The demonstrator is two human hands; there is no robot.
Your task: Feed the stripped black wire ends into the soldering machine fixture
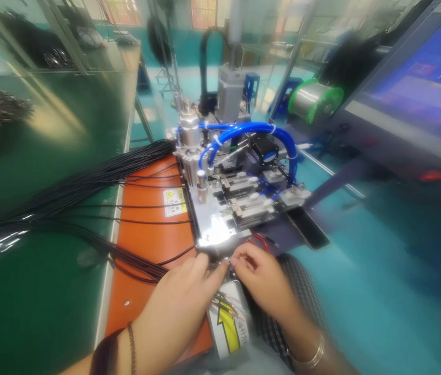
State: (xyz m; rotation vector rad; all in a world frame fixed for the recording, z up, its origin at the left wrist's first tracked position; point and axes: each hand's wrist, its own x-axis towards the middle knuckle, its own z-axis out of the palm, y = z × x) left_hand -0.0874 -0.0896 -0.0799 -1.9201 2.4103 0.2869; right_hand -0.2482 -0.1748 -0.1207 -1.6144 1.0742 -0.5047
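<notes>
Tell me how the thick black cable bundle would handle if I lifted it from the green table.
The bundle would probably flop and sag, since its thin strands curve loosely. It may shed or fan out, as several strands already stray over the orange panel. With so many strands, it could feel fairly heavy.

View: head, sole camera | Seat: at the wearer's head, above and behind the grip | Facing: forward and down, over left hand (181,294) and right hand (263,278) | Range: grip close; machine (249,200) just beyond; screen (427,78) farther, rightward; windows (205,13) far beyond, blurred
</notes>
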